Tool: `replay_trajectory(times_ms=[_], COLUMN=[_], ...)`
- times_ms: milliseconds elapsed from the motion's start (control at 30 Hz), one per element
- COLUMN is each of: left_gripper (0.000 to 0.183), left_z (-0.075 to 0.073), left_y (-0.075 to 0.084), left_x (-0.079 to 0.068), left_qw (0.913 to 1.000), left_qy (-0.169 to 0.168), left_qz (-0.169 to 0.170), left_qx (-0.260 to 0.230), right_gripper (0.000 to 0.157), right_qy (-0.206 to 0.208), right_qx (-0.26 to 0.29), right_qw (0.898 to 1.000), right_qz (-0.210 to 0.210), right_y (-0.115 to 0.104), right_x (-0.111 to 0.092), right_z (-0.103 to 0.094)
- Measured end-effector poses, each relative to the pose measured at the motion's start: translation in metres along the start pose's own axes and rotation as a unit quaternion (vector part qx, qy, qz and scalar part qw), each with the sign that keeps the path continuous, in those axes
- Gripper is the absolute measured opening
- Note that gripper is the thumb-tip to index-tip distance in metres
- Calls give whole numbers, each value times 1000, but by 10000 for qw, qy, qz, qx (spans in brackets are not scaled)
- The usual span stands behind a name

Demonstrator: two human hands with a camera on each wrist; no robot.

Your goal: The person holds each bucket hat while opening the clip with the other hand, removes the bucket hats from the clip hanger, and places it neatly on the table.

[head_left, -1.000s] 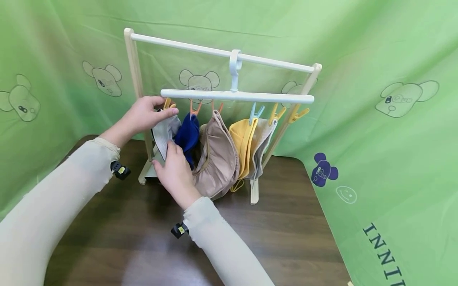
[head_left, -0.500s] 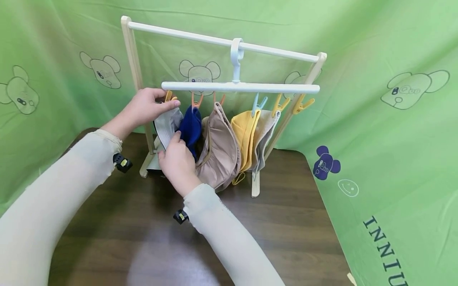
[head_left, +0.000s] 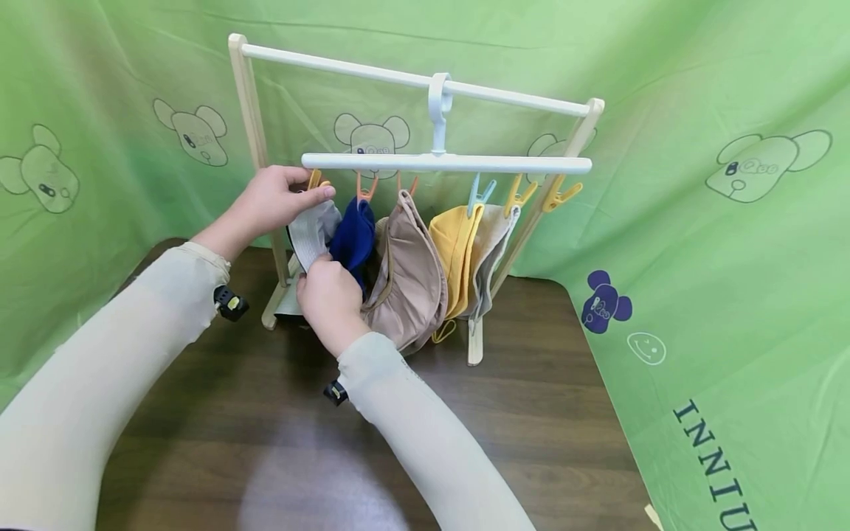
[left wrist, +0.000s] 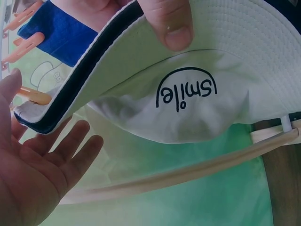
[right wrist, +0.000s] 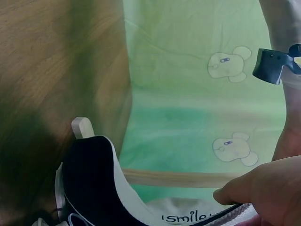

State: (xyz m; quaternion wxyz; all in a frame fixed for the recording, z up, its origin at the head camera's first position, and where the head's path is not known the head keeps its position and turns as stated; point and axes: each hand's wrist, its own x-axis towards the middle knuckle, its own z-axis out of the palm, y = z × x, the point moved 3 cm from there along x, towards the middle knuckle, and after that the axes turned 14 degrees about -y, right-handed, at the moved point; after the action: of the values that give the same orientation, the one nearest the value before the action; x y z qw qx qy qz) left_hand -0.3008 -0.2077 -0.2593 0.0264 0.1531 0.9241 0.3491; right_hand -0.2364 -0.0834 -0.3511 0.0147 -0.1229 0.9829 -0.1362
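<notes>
My left hand (head_left: pixel 268 198) is at the left end of the white hanger (head_left: pixel 372 161), thumb and forefinger pinching a yellow clothespin (head_left: pixel 315 178). Its other fingers spread loosely in the left wrist view. Below hangs a white bucket hat (left wrist: pixel 186 125) with a dark lining and "smile" printed on it; one edge lies at that clothespin. My right hand (head_left: pixel 328 299) pinches its brim, thumb on the pale face and fingers behind. Beside it, a blue hat (head_left: pixel 353 236) hangs from an orange clothespin (head_left: pixel 364 189).
Farther right along the hanger hang a taupe hat (head_left: pixel 408 287), a yellow hat (head_left: pixel 451 236) and a grey-beige hat (head_left: pixel 488 247). A spare yellow clothespin (head_left: pixel 561 195) is at the right end. The hanger hooks onto a wooden rack (head_left: pixel 249 110) on a brown floor, before green cloth (head_left: pixel 717 280).
My right hand has shifted slightly down the brim and its fingers have curled in more. My left hand stays at the yellow clothespin. The head view has tilted a little.
</notes>
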Motion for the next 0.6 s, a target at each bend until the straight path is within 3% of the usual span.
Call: replay_trajectory(times_ms=[167, 467, 600], left_gripper=[55, 54, 55], left_z=[-1, -1, -1], left_y=[2, 5, 4], left_x=[1, 1, 0], left_qw=[10000, 9999, 9998], left_qy=[8, 9, 77], left_qz=[40, -46, -60], left_qx=[41, 150, 157], right_gripper=[33, 44, 41], right_qy=[191, 478, 505], right_qx=[-262, -718, -817], right_qw=[9994, 9960, 9949], right_qz=[-110, -225, -291], right_y=[3, 7, 8], right_x=[0, -1, -3], right_z=[1, 4, 5])
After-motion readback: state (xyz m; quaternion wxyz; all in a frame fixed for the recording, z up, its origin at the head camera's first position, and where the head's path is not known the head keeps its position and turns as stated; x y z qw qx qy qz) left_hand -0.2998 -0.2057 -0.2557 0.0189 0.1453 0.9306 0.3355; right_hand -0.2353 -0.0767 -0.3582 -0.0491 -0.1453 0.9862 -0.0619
